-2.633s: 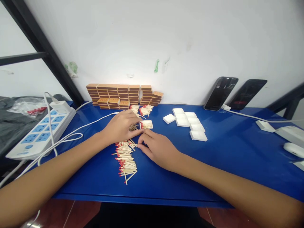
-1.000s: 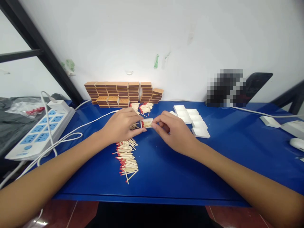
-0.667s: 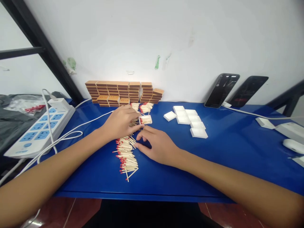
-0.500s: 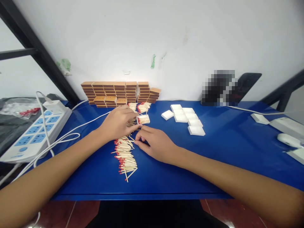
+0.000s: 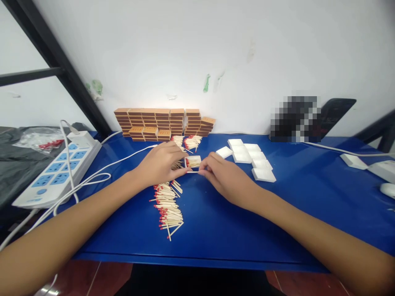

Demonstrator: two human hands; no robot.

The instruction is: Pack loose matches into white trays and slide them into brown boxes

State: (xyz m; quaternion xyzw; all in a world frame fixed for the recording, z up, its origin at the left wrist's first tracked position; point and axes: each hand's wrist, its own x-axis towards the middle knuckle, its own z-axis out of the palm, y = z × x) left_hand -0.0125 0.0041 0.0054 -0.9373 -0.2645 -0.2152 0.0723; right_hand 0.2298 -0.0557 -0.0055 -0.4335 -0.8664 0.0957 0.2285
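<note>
"What colour is the bench (image 5: 222, 234)?"
"Deep blue, against a greyish-white wall (image 5: 173, 41)."
"And the matches (image 5: 169, 207)?"
"Pale cream sticks with bright red heads."
"The matchboxes (image 5: 148, 121)?"
"Orange-tan tops, dark brown sides; stacked, they look striped."
"The trays (image 5: 264, 175)?"
"Plain white."
"The power strip (image 5: 57, 172)?"
"White, with light blue socket panels (image 5: 61, 178)."
"And the floor (image 5: 112, 275)?"
"Dark red, crossed by thin pale lines."

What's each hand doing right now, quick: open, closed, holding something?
Left hand: partly curled at the match tray; whether it grips cannot be told.
Right hand: closed, pinching a matchstick.
</note>
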